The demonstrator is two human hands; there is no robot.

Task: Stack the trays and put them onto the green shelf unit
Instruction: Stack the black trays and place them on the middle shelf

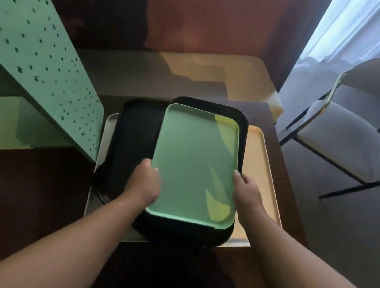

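Leftmost, the green shelf unit (35, 66) stands at the desk's (16, 192) left edge. Beside it, the left hand (145, 181) and right hand (247, 192) grasp the green tray's (195, 164) long sides, atop a black tray (135, 140) over pale trays (261, 169).

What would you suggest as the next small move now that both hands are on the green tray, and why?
Probably lower the green tray flat into the black tray and square it up. The left hand and right hand hold its long edges, and it sits skewed over the black tray, with an orange tray showing beneath on the right, so the stack looks uneven.
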